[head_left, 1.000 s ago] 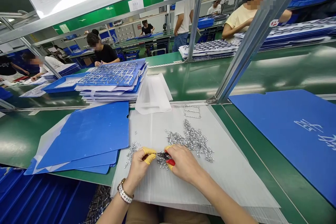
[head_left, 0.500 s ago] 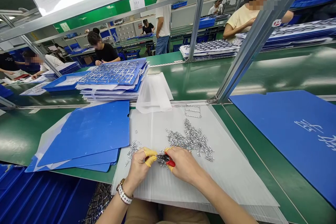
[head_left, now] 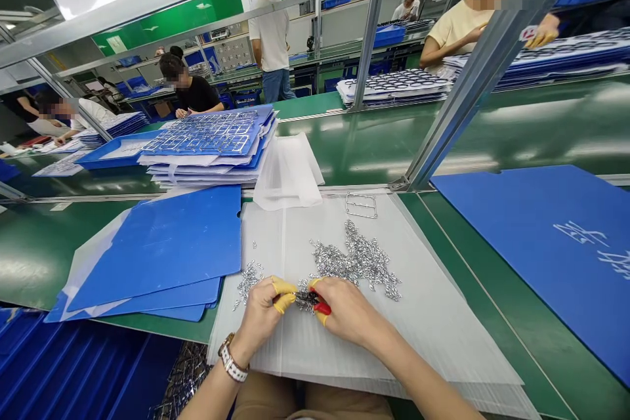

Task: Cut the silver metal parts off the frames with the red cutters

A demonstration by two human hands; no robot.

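My right hand (head_left: 347,308), with yellow finger cots, is closed around small red-handled nippers (head_left: 322,308). Their dark jaws point left. My left hand (head_left: 263,308), also in yellow finger cots, pinches at the tip of the jaws; what sits between its fingertips is too small to make out. Beneath and behind the hands lies a large pile of small shiny metal parts (head_left: 354,259) on a white plastic sheet (head_left: 394,341). A smaller pile of metal parts (head_left: 249,280) is beside my left hand. A thin metal frame (head_left: 361,205) lies at the sheet's far edge.
Blue plastic sheets (head_left: 162,243) lie to the left, another blue sheet (head_left: 541,243) to the right. A stack of sheets with metal frames (head_left: 207,138) stands behind. A metal post (head_left: 457,92) rises at the bench's back. Several people work beyond.
My hands stay almost in place, still together at the nippers. In the background, a standing person in a white shirt has moved left. The view has shifted slightly.
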